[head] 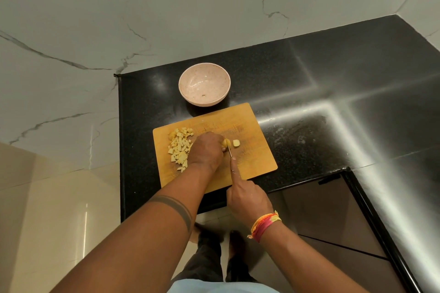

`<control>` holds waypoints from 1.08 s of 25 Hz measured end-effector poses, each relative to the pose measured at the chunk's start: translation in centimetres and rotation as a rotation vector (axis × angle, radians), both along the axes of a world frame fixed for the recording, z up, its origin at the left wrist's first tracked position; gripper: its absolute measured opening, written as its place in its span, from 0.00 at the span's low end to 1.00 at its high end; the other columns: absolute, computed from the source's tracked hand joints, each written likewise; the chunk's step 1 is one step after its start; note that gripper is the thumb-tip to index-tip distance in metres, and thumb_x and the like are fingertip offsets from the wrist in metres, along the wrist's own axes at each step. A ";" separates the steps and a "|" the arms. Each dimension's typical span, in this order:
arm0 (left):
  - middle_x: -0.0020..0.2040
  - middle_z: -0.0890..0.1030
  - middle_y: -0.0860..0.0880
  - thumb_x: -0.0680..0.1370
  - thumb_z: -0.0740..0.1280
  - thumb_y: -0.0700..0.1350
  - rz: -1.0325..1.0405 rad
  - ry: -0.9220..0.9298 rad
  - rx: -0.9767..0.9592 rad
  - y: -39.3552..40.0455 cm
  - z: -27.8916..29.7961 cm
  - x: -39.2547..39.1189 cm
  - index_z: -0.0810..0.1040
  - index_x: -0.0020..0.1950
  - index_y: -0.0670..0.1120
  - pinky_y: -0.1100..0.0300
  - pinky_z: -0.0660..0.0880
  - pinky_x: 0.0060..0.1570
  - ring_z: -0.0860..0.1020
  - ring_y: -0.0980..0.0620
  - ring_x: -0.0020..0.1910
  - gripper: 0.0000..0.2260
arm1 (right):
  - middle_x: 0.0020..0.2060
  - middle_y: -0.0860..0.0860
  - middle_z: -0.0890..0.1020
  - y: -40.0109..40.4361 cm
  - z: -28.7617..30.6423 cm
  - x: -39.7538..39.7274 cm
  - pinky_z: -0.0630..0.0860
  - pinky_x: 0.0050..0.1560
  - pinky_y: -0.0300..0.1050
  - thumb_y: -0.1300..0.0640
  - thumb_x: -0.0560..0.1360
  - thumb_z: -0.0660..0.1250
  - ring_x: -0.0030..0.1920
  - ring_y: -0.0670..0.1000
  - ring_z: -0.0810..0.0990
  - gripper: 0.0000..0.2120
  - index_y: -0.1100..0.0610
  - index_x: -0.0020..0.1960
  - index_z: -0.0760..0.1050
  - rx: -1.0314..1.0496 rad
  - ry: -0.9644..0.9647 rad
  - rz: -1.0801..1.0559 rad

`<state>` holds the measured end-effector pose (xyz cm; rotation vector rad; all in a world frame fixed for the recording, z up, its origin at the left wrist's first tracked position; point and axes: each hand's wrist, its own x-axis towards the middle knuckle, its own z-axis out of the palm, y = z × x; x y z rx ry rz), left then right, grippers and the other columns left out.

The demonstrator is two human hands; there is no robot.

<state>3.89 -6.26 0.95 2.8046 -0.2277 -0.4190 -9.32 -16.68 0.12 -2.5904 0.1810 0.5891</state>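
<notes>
On the cutting board (250,131), the left hand (206,151) curls over the yellow chunk (226,142), while the knife (229,151), gripped by the right hand (247,200) with forefinger along its spine, runs near-to-far just right of those fingers.

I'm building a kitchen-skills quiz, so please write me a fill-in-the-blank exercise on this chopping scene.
1. The right hand grips a ____, forefinger along its back.
2. The left hand holds a yellow chunk on the wooden cutting ____.
3. The diced pieces lie to the ____ of the left hand.
4. The pink bowl stands on a ____ countertop.
Missing words: knife; board; left; black.
</notes>
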 end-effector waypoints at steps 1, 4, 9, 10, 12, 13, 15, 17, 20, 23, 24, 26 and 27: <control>0.51 0.82 0.48 0.82 0.65 0.43 0.005 -0.008 0.000 0.0 0.0 -0.1 0.84 0.55 0.48 0.54 0.78 0.51 0.79 0.47 0.52 0.08 | 0.35 0.52 0.77 -0.2 0.0 -0.4 0.69 0.34 0.49 0.56 0.81 0.54 0.31 0.53 0.73 0.38 0.48 0.82 0.33 0.008 0.011 -0.005; 0.52 0.83 0.47 0.83 0.65 0.43 0.027 -0.010 -0.016 0.0 -0.1 -0.3 0.84 0.58 0.46 0.53 0.79 0.54 0.80 0.48 0.51 0.09 | 0.34 0.51 0.77 -0.6 0.4 -1.0 0.69 0.33 0.49 0.55 0.81 0.54 0.31 0.54 0.74 0.38 0.47 0.83 0.35 0.037 -0.002 -0.022; 0.53 0.83 0.46 0.83 0.63 0.43 0.010 -0.001 0.012 0.0 0.0 -0.6 0.83 0.57 0.47 0.53 0.79 0.54 0.80 0.46 0.53 0.10 | 0.32 0.50 0.76 0.1 1.5 -0.1 0.69 0.32 0.50 0.56 0.80 0.55 0.30 0.53 0.74 0.38 0.45 0.83 0.39 0.097 -0.071 -0.090; 0.53 0.83 0.46 0.83 0.63 0.43 0.016 0.001 0.001 0.1 0.0 -0.6 0.84 0.56 0.48 0.52 0.79 0.54 0.80 0.47 0.52 0.10 | 0.32 0.51 0.77 0.3 1.6 0.4 0.71 0.33 0.51 0.56 0.79 0.55 0.31 0.54 0.75 0.38 0.44 0.83 0.39 0.106 -0.083 -0.096; 0.51 0.83 0.47 0.83 0.62 0.42 0.031 0.001 -0.028 0.1 0.1 -0.6 0.84 0.56 0.48 0.51 0.79 0.54 0.80 0.47 0.51 0.11 | 0.33 0.52 0.77 0.7 1.4 1.5 0.75 0.36 0.53 0.56 0.79 0.55 0.33 0.57 0.77 0.38 0.44 0.83 0.39 0.107 -0.110 -0.096; 0.50 0.83 0.47 0.83 0.62 0.42 0.034 -0.004 -0.036 0.2 0.0 -0.7 0.84 0.55 0.48 0.51 0.79 0.53 0.80 0.47 0.50 0.11 | 0.34 0.52 0.77 0.7 1.3 2.1 0.76 0.36 0.54 0.56 0.79 0.54 0.34 0.58 0.78 0.37 0.44 0.83 0.40 0.110 -0.116 -0.092; 0.48 0.83 0.47 0.82 0.60 0.42 0.032 -0.010 -0.025 0.2 -0.1 -0.7 0.84 0.52 0.48 0.52 0.80 0.50 0.80 0.47 0.48 0.12 | 0.36 0.54 0.79 0.7 1.1 3.0 0.77 0.38 0.54 0.55 0.80 0.54 0.35 0.59 0.79 0.35 0.46 0.83 0.43 0.116 -0.120 -0.080; 0.49 0.83 0.46 0.83 0.59 0.43 0.035 -0.012 -0.023 0.2 -0.2 -0.7 0.84 0.51 0.48 0.52 0.80 0.50 0.80 0.46 0.48 0.13 | 0.38 0.55 0.80 0.7 1.0 3.4 0.77 0.39 0.53 0.55 0.80 0.54 0.36 0.59 0.79 0.34 0.47 0.83 0.45 0.114 -0.121 -0.070; 0.53 0.84 0.45 0.83 0.58 0.46 0.036 -0.015 -0.032 0.2 -0.4 -0.6 0.85 0.56 0.49 0.52 0.79 0.52 0.81 0.45 0.51 0.14 | 0.45 0.56 0.81 0.9 1.0 4.2 0.74 0.39 0.51 0.55 0.82 0.54 0.40 0.59 0.80 0.31 0.49 0.83 0.47 0.145 -0.151 -0.067; 0.55 0.84 0.45 0.84 0.58 0.47 0.032 -0.032 -0.029 0.2 -0.4 -0.5 0.84 0.60 0.50 0.53 0.79 0.54 0.81 0.45 0.53 0.15 | 0.63 0.60 0.79 1.1 1.1 5.7 0.73 0.47 0.53 0.56 0.84 0.53 0.54 0.64 0.81 0.29 0.52 0.83 0.50 0.186 -0.141 -0.075; 0.55 0.84 0.45 0.84 0.59 0.47 0.031 -0.040 -0.030 0.2 -0.4 -0.6 0.84 0.59 0.50 0.53 0.79 0.54 0.81 0.45 0.53 0.14 | 0.65 0.61 0.77 1.2 1.1 6.0 0.73 0.48 0.53 0.56 0.84 0.53 0.56 0.64 0.80 0.29 0.52 0.83 0.50 0.189 -0.133 -0.070; 0.54 0.84 0.45 0.83 0.60 0.45 0.034 -0.045 -0.029 0.1 -0.4 -0.5 0.85 0.57 0.49 0.52 0.80 0.52 0.81 0.44 0.51 0.13 | 0.63 0.61 0.78 1.1 1.0 5.8 0.71 0.46 0.51 0.56 0.84 0.53 0.55 0.64 0.81 0.28 0.52 0.83 0.50 0.197 -0.133 -0.068; 0.53 0.84 0.45 0.83 0.60 0.44 0.038 -0.043 -0.028 0.2 -0.4 -0.5 0.85 0.55 0.49 0.52 0.80 0.52 0.81 0.45 0.51 0.13 | 0.59 0.61 0.80 1.0 1.0 5.3 0.70 0.45 0.51 0.55 0.84 0.53 0.53 0.64 0.81 0.29 0.51 0.83 0.49 0.189 -0.126 -0.060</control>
